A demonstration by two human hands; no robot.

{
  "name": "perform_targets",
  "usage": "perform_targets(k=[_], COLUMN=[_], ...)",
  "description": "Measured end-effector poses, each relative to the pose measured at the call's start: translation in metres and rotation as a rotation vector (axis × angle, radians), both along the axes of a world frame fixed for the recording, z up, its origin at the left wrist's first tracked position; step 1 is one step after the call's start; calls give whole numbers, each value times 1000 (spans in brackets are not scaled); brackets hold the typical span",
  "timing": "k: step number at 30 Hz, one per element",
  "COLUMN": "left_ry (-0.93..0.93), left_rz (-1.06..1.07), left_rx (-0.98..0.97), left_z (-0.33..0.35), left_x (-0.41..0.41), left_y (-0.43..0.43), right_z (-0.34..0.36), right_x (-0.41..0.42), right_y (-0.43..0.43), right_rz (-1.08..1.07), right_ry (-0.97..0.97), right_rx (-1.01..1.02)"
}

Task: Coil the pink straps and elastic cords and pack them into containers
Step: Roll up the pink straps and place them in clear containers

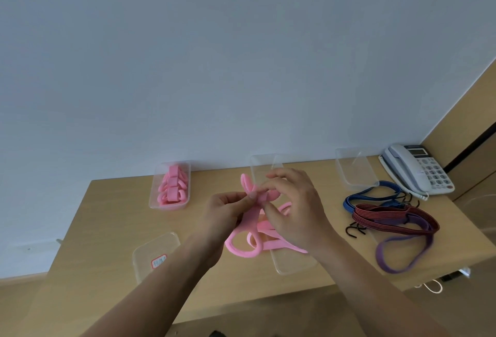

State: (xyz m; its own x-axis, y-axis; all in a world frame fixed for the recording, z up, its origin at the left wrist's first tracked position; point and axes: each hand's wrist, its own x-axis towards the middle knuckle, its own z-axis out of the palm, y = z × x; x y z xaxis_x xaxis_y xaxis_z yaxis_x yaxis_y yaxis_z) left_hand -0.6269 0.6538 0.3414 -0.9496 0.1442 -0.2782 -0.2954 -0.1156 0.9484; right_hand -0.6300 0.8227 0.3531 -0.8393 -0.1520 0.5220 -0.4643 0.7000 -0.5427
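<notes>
both hands pinch a pink strap (241, 245) above a light wooden table (107, 216) set against a plain pale wall (214, 54)
left hand (225, 210) and right hand (292, 207) grip the strap's bunched middle with curled fingers, and its loops trail onto the tabletop. a clear container (169, 185) of coiled pink straps stands back left, an empty container (354, 170) back right, near the elastic cords (389, 218) and a white telephone (418, 170).

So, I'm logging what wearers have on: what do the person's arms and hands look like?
Both forearms are bare, with no sleeves in view. The left hand and right hand wear no gloves, and no watch, bracelet or ring shows.
</notes>
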Motion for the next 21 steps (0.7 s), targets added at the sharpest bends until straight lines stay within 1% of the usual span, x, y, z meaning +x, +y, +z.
perform_targets(k=[1,4,5,7,10,15,18,21], left_ry=[5,34,48,73,67,-31,-54,-56], left_rz=[-12,-40,-46,-65,-102,-214,-212,-242], left_rx=[0,-8,-6,-13,6,40,43,88], left_z=[0,0,0,-1,-3,-5,-6,-1], left_x=[0,1,1,1,4,7,7,8], left_y=[-1,-3,-3,-5,-8,-13,-13,-11], right_z=[1,6,7,8,11,16,17,14], right_x=[-2,-7,-9,-9,-8,-3,1,5], right_y=[1,4,4,3,0,0,-2,-7], right_rz=[9,64,98,135,113,69,25,2], right_ry=[-68,-360,-409,-405,-388,-349,-273,-171], right_rx=[-22,-36,-39,-30,8,-73,-74,-53])
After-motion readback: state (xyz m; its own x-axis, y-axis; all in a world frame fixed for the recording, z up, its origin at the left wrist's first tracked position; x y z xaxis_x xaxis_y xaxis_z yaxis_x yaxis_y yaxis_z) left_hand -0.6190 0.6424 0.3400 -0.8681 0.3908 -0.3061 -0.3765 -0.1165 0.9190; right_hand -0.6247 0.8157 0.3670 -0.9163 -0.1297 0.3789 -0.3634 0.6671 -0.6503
